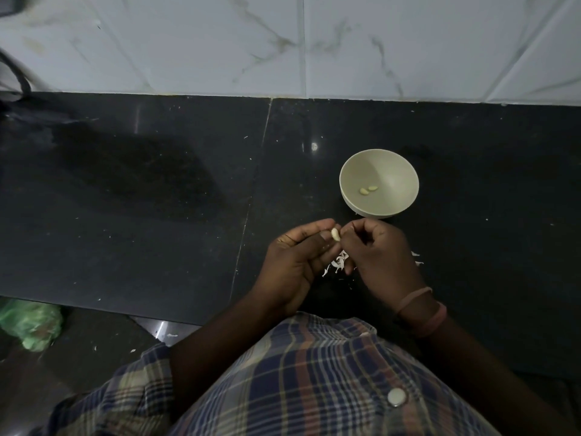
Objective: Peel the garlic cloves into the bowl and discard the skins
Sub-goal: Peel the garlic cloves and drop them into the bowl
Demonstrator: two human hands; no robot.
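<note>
We are looking down at a wall of pale marbled tiles point(188, 42) that is running across the top of the view and meeting a broad black desk point(125, 199), which is glinting under the light and carrying fine white specks. Nearer to us, a plaid shirt point(298, 379) is filling the lower part of the view, with a round white button point(396, 397) showing on it. At the lower left, below the desk's front edge, a crumpled green bag point(30, 324) is lying on the floor.

On the desk, right of centre, a pale bowl point(352, 177) is sitting upright, and two peeled garlic cloves point(368, 190) are lying just beside each other at its bottom.

In front of the bowl, we are seeing both hands meeting over the desk. The left hand point(294, 262) is curling its fingers point(317, 225) and thumb round a pale garlic clove point(335, 234), which is poking up between the two hands, near the bowl but outside it. The right hand point(382, 253) is wearing two pinkish bands point(423, 309) at the wrist, and its fingers are curled, their tips pinching at the same clove from the right side.

Under the hands, a small heap of white garlic skins point(338, 263) is lying on the desk, and a few more scraps are showing just right of the right hand.
</note>
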